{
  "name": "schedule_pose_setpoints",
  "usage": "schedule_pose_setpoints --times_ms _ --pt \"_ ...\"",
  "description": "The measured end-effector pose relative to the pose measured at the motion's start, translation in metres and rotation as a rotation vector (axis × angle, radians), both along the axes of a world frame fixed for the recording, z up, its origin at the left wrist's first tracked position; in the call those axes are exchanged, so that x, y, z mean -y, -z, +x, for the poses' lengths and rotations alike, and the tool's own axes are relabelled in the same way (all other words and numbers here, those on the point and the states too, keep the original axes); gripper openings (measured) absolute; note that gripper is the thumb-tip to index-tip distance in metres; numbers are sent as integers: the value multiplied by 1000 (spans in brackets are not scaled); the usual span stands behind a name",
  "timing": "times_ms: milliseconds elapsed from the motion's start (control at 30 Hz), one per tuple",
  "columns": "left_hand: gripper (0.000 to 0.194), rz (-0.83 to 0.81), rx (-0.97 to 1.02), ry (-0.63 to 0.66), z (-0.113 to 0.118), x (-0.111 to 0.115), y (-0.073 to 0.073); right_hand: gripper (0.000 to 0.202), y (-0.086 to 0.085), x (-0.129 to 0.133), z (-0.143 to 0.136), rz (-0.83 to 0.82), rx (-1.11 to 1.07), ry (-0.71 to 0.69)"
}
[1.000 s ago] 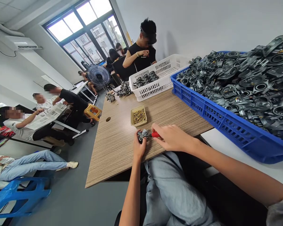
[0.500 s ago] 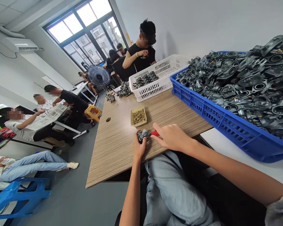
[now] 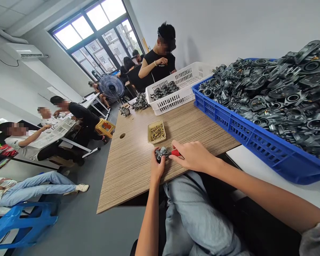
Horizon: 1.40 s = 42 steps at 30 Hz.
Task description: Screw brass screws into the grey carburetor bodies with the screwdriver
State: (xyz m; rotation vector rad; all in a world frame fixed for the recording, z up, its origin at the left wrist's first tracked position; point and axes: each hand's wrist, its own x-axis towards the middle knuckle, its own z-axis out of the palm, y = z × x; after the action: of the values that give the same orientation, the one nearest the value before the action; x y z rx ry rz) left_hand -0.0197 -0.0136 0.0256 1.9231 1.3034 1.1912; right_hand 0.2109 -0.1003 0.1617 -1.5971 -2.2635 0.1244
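Near the table's front edge, my left hand (image 3: 157,167) is closed around a small grey metal carburetor (image 3: 162,152). My right hand (image 3: 193,154) grips the red handle of a screwdriver (image 3: 175,152), which points left at the carburetor's side. Fingers and the part itself hide the screwdriver's tip. Just beyond my hands stands a small yellowish tray (image 3: 149,133) holding many brass-coloured pieces (image 3: 157,132).
A blue crate (image 3: 229,122) heaped with carburetor parts stands on the right. Behind the tray sit a white basket (image 3: 173,106) and loose carburetors (image 3: 140,102). Across the table a person (image 3: 160,64) works; others sit at tables on the left. A fan (image 3: 111,86) stands at the back.
My right hand has shifted very slightly, its grip on the screwdriver turned a little, with more of the red handle showing. The carburetor stays in place in my left hand.
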Motion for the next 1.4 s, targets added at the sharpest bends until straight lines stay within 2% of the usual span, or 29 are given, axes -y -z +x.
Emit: schedule_pose_setpoints --times_ms 167,333,700,1133,1300,1400 --pt "43 -6 1 -8 1 1 -2 26 -3 3 4 -28 -30 -121" --pt "43 -9 4 -10 1 1 -2 22 -3 4 5 -11 -30 -171" --pt "43 7 5 2 2 2 -2 20 0 1 1 9 5 -52" --pt "44 4 -25 -5 0 1 0 36 3 -1 -4 -7 20 73" --pt "42 -2 -23 -17 1 1 -1 38 3 -1 -4 -41 0 84" --pt "42 -5 -2 -10 1 1 -2 35 2 -1 -2 -35 -22 35"
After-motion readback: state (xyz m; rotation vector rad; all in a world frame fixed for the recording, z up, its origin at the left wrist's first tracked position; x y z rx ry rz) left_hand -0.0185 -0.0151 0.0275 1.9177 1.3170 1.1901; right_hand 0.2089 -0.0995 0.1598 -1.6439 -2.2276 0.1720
